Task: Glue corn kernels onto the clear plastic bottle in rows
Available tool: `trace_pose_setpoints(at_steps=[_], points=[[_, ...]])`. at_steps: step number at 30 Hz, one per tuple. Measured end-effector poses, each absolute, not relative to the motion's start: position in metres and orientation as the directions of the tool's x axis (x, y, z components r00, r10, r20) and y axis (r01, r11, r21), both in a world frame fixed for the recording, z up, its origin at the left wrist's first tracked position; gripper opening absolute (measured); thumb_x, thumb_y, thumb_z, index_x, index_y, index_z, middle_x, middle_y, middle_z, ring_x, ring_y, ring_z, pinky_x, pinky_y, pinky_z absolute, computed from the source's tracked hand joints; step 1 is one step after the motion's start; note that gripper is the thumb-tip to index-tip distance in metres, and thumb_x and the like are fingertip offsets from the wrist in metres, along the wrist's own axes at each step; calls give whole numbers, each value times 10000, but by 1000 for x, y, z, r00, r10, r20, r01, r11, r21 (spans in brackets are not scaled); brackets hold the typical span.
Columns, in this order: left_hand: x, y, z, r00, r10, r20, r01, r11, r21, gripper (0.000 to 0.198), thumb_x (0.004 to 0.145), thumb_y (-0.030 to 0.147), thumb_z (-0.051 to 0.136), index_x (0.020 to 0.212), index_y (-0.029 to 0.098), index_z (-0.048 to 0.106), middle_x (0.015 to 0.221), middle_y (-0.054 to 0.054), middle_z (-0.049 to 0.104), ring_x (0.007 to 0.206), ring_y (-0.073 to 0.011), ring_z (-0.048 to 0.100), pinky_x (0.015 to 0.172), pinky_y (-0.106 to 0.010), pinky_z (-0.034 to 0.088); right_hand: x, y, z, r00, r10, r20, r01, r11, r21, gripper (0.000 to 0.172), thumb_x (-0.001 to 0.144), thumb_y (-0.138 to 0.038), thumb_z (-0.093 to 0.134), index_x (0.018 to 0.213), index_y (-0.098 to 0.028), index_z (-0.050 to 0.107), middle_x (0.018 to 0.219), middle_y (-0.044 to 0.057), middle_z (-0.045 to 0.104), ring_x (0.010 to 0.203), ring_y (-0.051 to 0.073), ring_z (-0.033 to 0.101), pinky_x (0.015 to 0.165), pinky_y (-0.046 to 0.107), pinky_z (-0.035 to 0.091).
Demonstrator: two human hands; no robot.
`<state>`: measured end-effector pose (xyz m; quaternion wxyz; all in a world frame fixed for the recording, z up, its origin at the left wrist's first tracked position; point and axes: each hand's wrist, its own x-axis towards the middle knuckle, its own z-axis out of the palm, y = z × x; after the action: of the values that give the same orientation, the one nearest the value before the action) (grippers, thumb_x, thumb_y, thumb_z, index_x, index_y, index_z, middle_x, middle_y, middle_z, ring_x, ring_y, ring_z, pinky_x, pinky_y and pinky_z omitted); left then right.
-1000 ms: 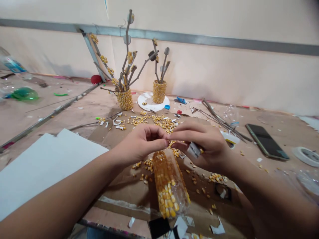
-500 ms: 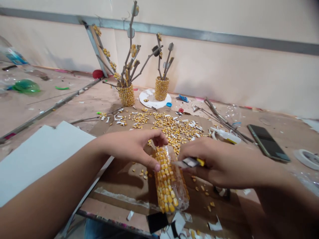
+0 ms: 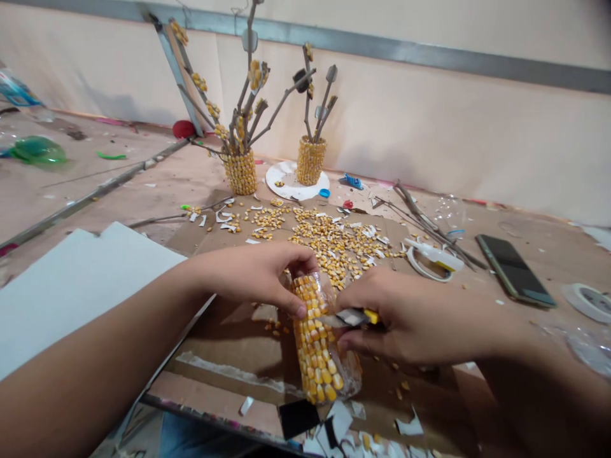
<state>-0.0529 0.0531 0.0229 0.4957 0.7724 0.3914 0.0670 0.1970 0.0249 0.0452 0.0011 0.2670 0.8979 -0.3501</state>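
Observation:
A clear plastic cylinder, like a cut bottle, covered in rows of yellow corn kernels [image 3: 316, 359], stands tilted on the cardboard; its right side shows bare plastic. My left hand [image 3: 262, 277] is closed round its upper end, thumb on the kernels and fingers behind the rim. In my right hand [image 3: 410, 312] is a utility knife [image 3: 352, 317] with a yellow part. Its blade points left, with the tip over the kernel rows near my left thumb. I cannot tell whether it touches them. Loose corn kernels [image 3: 329, 245] lie behind both hands.
Two kernel-covered pots with twigs, a left pot [image 3: 240, 172] and a right pot [image 3: 311, 162], stand at the back. A glue gun [image 3: 434, 254], a phone [image 3: 515, 270] and a tape roll [image 3: 589, 302] lie right. White board [image 3: 90, 286] lies left; paper scraps [image 3: 341, 420] litter the front edge.
The knife has moved left, from the bare plastic strip to over the kernels, and my right fingers are closer to the cylinder. My left hand keeps its hold. The view has shifted slightly.

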Motion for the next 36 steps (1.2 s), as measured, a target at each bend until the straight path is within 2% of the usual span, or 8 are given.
trace_pose_setpoints(at_steps=[5, 9, 17, 25, 30, 34, 36], points=[[-53, 53, 20, 691, 671, -268, 527, -215, 823, 371, 701, 285, 882, 1028, 215, 721, 1016, -16, 705, 996, -243, 623, 832, -291, 444, 195, 25, 45, -855, 487, -179, 468, 574, -672, 90, 884, -129, 754, 863, -205, 711, 718, -50, 699, 604, 103, 600, 586, 237, 409], [-53, 53, 19, 701, 657, -276, 541, -239, 806, 360, 733, 277, 856, 1051, 210, 701, 1035, -19, 706, 1010, -243, 628, 836, -298, 444, 193, 25, 46, -848, 490, -205, 480, 543, -689, 103, 882, -106, 745, 901, -204, 722, 781, -39, 722, 680, 114, 637, 625, 238, 427], [-52, 52, 18, 683, 673, -284, 547, -214, 809, 403, 721, 291, 858, 1080, 211, 694, 1067, -24, 711, 1031, -251, 634, 859, -315, 448, 193, 23, 45, -836, 519, -179, 494, 568, -658, 133, 867, -138, 771, 841, -206, 660, 729, -51, 647, 629, 106, 564, 579, 238, 383], [-51, 53, 22, 716, 629, -303, 565, -268, 780, 351, 779, 309, 799, 1082, 204, 657, 1070, -16, 682, 1030, -229, 609, 860, -301, 445, 191, 21, 46, -836, 516, -185, 498, 573, -651, 119, 880, -141, 751, 884, -203, 650, 775, -36, 651, 687, 121, 577, 620, 246, 381], [-50, 53, 23, 703, 626, -339, 603, -272, 750, 407, 776, 355, 829, 1112, 206, 654, 1105, -12, 691, 1064, -228, 621, 885, -302, 454, 194, 30, 48, -847, 501, -176, 460, 527, -715, 106, 968, -276, 693, 914, -198, 648, 791, -22, 648, 703, 122, 576, 645, 252, 401], [-60, 59, 27, 701, 631, -333, 599, -267, 755, 499, 746, 335, 853, 1189, 218, 655, 1176, -27, 711, 1125, -233, 642, 944, -309, 475, 202, 43, 42, -808, 583, -88, 435, 489, -756, 187, 1003, -342, 644, 879, -203, 622, 739, -35, 599, 669, 115, 530, 654, 262, 410], [-70, 66, 30, 704, 641, -306, 577, -265, 773, 470, 765, 317, 826, 1190, 210, 656, 1173, -40, 724, 1119, -226, 658, 954, -309, 489, 205, 48, 37, -767, 638, -66, 445, 456, -771, 224, 1000, -378, 645, 858, -207, 615, 720, -41, 571, 655, 115, 502, 629, 262, 403]])
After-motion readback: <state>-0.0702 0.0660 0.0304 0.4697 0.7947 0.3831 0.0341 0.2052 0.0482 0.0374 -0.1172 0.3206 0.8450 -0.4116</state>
